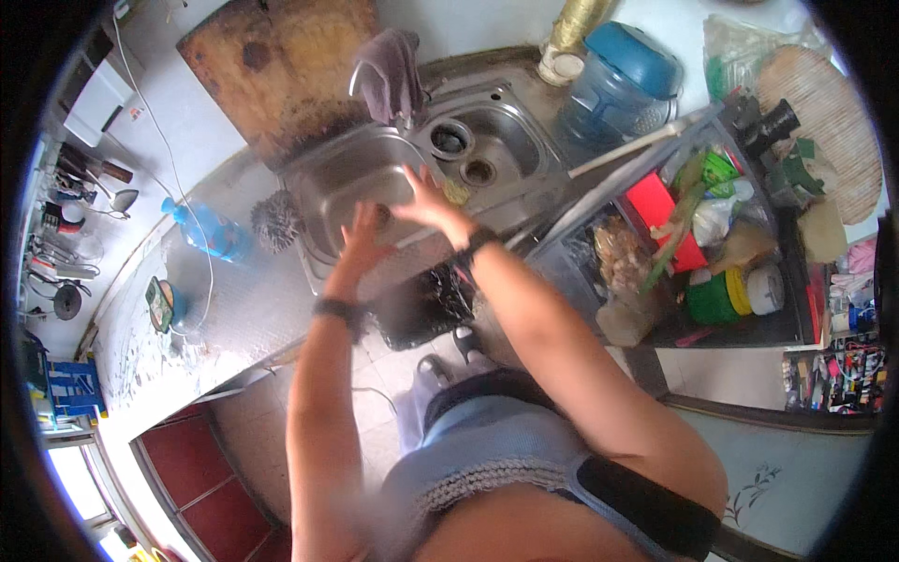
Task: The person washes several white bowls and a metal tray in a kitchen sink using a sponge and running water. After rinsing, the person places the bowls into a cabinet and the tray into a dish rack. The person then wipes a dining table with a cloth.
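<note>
Both my hands reach over the left basin of a steel double sink [337, 171]. My left hand [364, 235] is spread above the near part of that basin and holds nothing. To its right my right hand [426, 200] has its fingers apart, empty too, beside the divider. A yellowish scrubber [455, 192] lies just right of it. Behind the hands a grey cloth [390, 70] hangs over the faucet. The right basin [516, 133] has a round strainer or cup [451, 139] near the divider. A dark, shaggy scrubber or cloth [276, 220] sits at the sink's left edge.
Left on the counter are a blue plastic bottle [211, 230], a phone [160, 304] and a white cable [168, 151]. A stained board [274, 70] leans behind. A blue-lidded jug [618, 77] stands back right, near a crate [748, 168] of food packages. A black bag [425, 305] hangs below.
</note>
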The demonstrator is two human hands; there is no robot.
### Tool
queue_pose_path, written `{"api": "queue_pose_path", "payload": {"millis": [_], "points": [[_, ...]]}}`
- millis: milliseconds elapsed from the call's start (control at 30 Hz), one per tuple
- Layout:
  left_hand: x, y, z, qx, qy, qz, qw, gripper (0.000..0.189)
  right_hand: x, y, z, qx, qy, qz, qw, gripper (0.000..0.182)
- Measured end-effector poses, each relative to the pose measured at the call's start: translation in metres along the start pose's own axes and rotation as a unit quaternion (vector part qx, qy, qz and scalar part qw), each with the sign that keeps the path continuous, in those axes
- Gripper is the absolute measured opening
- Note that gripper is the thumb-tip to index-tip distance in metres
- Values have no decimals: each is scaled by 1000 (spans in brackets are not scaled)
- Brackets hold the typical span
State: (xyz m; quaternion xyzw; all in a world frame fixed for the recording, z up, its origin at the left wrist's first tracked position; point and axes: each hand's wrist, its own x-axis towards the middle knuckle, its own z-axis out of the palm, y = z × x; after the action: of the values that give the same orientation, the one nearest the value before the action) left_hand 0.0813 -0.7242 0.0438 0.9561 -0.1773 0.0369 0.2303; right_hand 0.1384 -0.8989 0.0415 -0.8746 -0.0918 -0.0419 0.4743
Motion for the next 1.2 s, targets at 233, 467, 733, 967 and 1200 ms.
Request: {"api": "queue_pose_path", "payload": {"millis": [233,467,733,967,1200], "points": [[-18,12,-20,-100,53,-104,988,70,-39,28,-25,-96,88,-9,991,84],[-20,28,-35,-127,310,-97,937,18,-35,-16,-61,-113,217,-179,953,27],[-28,20,-4,-18,-10,-224,974,83,-42,31,-58,-271,-171,-6,947,92],[-47,-43,40,-132,68,-240,959,61,-19,101,-61,-248,11,-96,964,67],[-50,-100,14,-66,148,-260,952,45,-25,105,-60,-234,-75,-8,969,68]]}}
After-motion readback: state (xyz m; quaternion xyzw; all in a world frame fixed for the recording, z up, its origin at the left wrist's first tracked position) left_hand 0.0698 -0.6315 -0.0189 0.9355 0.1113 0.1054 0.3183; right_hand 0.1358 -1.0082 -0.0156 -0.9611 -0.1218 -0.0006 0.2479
